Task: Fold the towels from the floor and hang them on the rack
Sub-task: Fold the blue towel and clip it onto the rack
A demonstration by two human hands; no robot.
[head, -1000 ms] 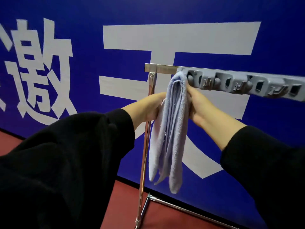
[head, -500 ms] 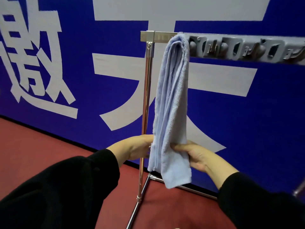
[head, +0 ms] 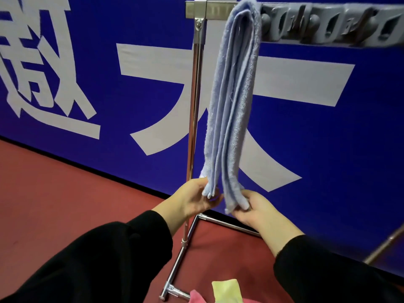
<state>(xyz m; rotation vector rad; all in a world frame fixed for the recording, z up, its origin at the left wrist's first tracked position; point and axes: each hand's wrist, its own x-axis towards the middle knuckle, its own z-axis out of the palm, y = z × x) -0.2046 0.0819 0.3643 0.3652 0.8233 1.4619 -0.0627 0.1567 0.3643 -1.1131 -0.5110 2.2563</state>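
A: What changed?
B: The blue towel (head: 231, 101) hangs folded over the rack (head: 197, 84) bar at twelve o'clock; both hands slid down to its ends. Hanging looks done; more towels (head: 225, 290) wait at six.
A: Hands?
B: Left hand (head: 194, 199) pinches the near tails, right hand (head: 251, 207) the far ones, fingers curled.

Illumination even, moderately bright, diffuse; source direction cannot be determined. Shadows soft, faint. Specular streak along vertical chrome pole of metal rack (head: 193, 119). Motion blur on grey plastic clip strip (head: 332, 22) at upper right. Wide-angle distortion bends deep blue wall banner with white characters (head: 105, 68) toward edges. Black long sleeves (head: 98, 267) underexposed, detail lost
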